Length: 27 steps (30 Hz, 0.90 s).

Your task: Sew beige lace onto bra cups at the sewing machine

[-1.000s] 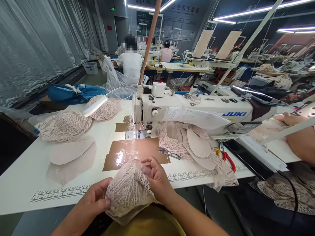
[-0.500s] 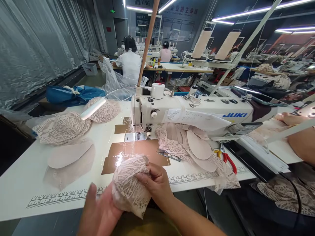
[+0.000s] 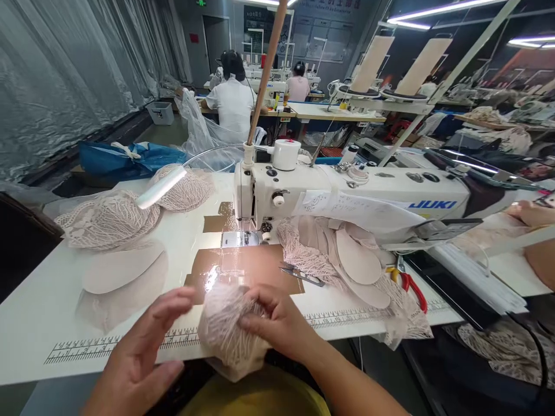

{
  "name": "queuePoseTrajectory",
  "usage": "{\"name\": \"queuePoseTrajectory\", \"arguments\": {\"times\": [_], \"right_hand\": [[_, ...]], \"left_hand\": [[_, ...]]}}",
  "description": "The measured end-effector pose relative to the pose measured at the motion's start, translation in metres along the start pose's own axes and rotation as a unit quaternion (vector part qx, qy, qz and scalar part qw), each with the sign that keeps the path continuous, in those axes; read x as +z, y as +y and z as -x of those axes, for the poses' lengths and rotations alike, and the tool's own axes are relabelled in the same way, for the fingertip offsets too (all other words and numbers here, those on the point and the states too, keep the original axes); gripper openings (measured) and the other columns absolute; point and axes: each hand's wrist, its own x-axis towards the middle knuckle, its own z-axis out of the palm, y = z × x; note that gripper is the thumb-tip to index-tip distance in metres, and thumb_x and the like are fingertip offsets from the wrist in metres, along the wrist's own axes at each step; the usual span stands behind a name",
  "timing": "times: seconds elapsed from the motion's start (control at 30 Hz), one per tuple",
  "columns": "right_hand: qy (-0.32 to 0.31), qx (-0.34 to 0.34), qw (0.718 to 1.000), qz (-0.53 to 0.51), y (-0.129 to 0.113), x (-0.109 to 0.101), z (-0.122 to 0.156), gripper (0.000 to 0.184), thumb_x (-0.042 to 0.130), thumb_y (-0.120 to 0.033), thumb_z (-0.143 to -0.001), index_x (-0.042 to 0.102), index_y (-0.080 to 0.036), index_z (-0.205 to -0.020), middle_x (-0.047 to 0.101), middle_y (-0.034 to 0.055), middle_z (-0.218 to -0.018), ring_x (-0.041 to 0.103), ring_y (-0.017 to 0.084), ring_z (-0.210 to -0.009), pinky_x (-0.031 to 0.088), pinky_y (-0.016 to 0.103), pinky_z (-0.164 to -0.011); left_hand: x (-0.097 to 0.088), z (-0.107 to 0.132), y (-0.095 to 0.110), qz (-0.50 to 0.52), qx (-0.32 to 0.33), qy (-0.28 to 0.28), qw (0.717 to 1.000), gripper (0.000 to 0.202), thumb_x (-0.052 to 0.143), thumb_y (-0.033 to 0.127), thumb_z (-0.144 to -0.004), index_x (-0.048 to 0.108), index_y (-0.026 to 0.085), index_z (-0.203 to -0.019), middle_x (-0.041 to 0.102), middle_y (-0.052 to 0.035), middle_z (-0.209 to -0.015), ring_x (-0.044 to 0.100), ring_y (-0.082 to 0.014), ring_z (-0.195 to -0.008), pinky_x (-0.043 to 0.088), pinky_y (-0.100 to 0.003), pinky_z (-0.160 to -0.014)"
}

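Observation:
My right hand (image 3: 275,318) pinches the upper right edge of a beige lace bra cup (image 3: 232,332), which hangs over the table's front edge and is blurred by motion. To its left, my left hand (image 3: 150,346) is apart from the cup, fingers spread and holding nothing. Behind the cup lies a brown cardboard-like sheet (image 3: 243,266) in front of the sewing machine (image 3: 277,190). Small thread snips (image 3: 301,273) rest at that sheet's right side. Flat foam cup pieces with sheer fabric (image 3: 119,274) lie on the table at left.
Lace cups (image 3: 110,216) sit at the back left under a lamp (image 3: 161,188). More cup pieces (image 3: 358,257) pile up under the machine arm, beside red-handled scissors (image 3: 414,289). A ruler strip (image 3: 104,346) runs along the front edge. Co-workers sit behind; another person's arm (image 3: 537,254) shows at right.
My left hand has let go of the lace cup and moved left, its fingers spreading. My right hand keeps hold of the cup. The camera view has shifted slightly.

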Motion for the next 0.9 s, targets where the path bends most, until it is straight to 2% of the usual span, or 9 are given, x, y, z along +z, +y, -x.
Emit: {"name": "queuePoseTrajectory", "arguments": {"times": [0.07, 0.1, 0.2, 0.3, 0.37, 0.53, 0.6, 0.83, 0.9], "right_hand": [[-0.061, -0.004, 0.996, 0.070, -0.003, 0.008, 0.002, 0.008, 0.071, -0.020, -0.078, 0.065, -0.019, -0.084, 0.062, -0.0017, -0.082, 0.054, 0.011, -0.075, 0.041, 0.021, -0.070], [-0.078, -0.009, 0.992, 0.096, -0.003, 0.012, 0.003, 0.006, 0.068, -0.018, -0.079, 0.065, -0.019, -0.085, 0.061, -0.0024, -0.081, 0.054, 0.011, -0.073, 0.041, 0.021, -0.069], [-0.061, -0.050, 0.985, 0.157, -0.003, 0.017, 0.001, 0.004, 0.064, -0.015, -0.082, 0.065, -0.019, -0.081, 0.059, -0.0038, -0.074, 0.051, 0.009, -0.067, 0.039, 0.019, -0.064], [0.001, -0.114, 0.973, 0.200, 0.001, 0.015, -0.003, 0.007, 0.064, -0.015, -0.081, 0.064, -0.017, -0.074, 0.061, -0.0009, -0.077, 0.056, 0.012, -0.074, 0.041, 0.021, -0.068], [0.031, -0.133, 0.969, 0.208, 0.003, 0.013, -0.006, 0.008, 0.063, -0.015, -0.081, 0.064, -0.016, -0.073, 0.064, 0.0015, -0.080, 0.059, 0.013, -0.078, 0.043, 0.022, -0.069], [0.084, -0.113, 0.966, 0.218, 0.002, 0.014, -0.011, 0.012, 0.062, -0.014, -0.077, 0.061, -0.016, -0.065, 0.067, 0.0021, -0.069, 0.061, 0.013, -0.064, 0.044, 0.021, -0.060], [0.096, -0.108, 0.963, 0.228, 0.002, 0.015, -0.013, 0.014, 0.063, -0.015, -0.076, 0.060, -0.016, -0.063, 0.067, 0.0019, -0.065, 0.060, 0.012, -0.060, 0.043, 0.021, -0.057], [0.124, -0.069, 0.950, 0.279, 0.004, 0.014, -0.017, 0.017, 0.063, -0.016, -0.075, 0.060, -0.016, -0.058, 0.061, -0.0015, -0.055, 0.053, 0.010, -0.051, 0.037, 0.020, -0.050], [0.125, -0.057, 0.952, 0.275, 0.004, 0.012, -0.018, 0.012, 0.064, -0.017, -0.075, 0.063, -0.016, -0.063, 0.062, -0.0020, -0.058, 0.052, 0.009, -0.052, 0.037, 0.019, -0.051]], "left_hand": [[0.001, -0.008, 0.008, -0.093, 0.017, -0.031, 0.995, 0.069, 0.078, 0.041, -0.063, 0.053, 0.027, -0.127, 0.052, -0.0073, -0.134, 0.043, -0.0326, -0.126, 0.033, -0.041, -0.109], [0.003, -0.012, 0.010, -0.131, -0.002, -0.076, 0.988, 0.069, 0.077, 0.041, -0.064, 0.053, 0.027, -0.127, 0.054, -0.0078, -0.131, 0.045, -0.0330, -0.124, 0.035, -0.041, -0.108], [0.012, -0.022, 0.013, -0.149, -0.067, -0.207, 0.964, 0.041, 0.064, 0.040, -0.080, 0.059, 0.023, -0.117, 0.063, -0.0065, -0.112, 0.056, -0.0280, -0.107, 0.048, -0.034, -0.091], [0.018, -0.028, 0.013, -0.086, -0.078, -0.262, 0.958, 0.029, 0.058, 0.039, -0.087, 0.061, 0.021, -0.109, 0.065, -0.0029, -0.098, 0.059, -0.0207, -0.090, 0.050, -0.025, -0.077], [0.021, -0.031, 0.014, -0.057, -0.076, -0.276, 0.956, 0.026, 0.058, 0.038, -0.087, 0.063, 0.019, -0.104, 0.065, -0.0017, -0.091, 0.059, -0.0185, -0.084, 0.049, -0.023, -0.074], [0.020, -0.039, 0.018, -0.028, -0.076, -0.276, 0.958, 0.024, 0.058, 0.038, -0.086, 0.065, 0.018, -0.096, 0.062, -0.0023, -0.086, 0.057, -0.0199, -0.084, 0.047, -0.025, -0.075], [0.020, -0.043, 0.019, -0.023, -0.079, -0.271, 0.959, 0.025, 0.056, 0.040, -0.087, 0.064, 0.018, -0.096, 0.061, -0.0029, -0.087, 0.056, -0.0193, -0.083, 0.046, -0.025, -0.074], [0.023, -0.053, 0.018, -0.057, -0.055, -0.256, 0.963, 0.032, 0.046, 0.041, -0.094, 0.059, 0.016, -0.078, 0.050, -0.0001, -0.074, 0.046, -0.0137, -0.070, 0.039, -0.022, -0.063], [0.023, -0.056, 0.018, -0.073, -0.044, -0.258, 0.962, 0.033, 0.045, 0.041, -0.094, 0.058, 0.016, -0.078, 0.048, 0.0002, -0.073, 0.044, -0.0133, -0.068, 0.037, -0.023, -0.062]]}}
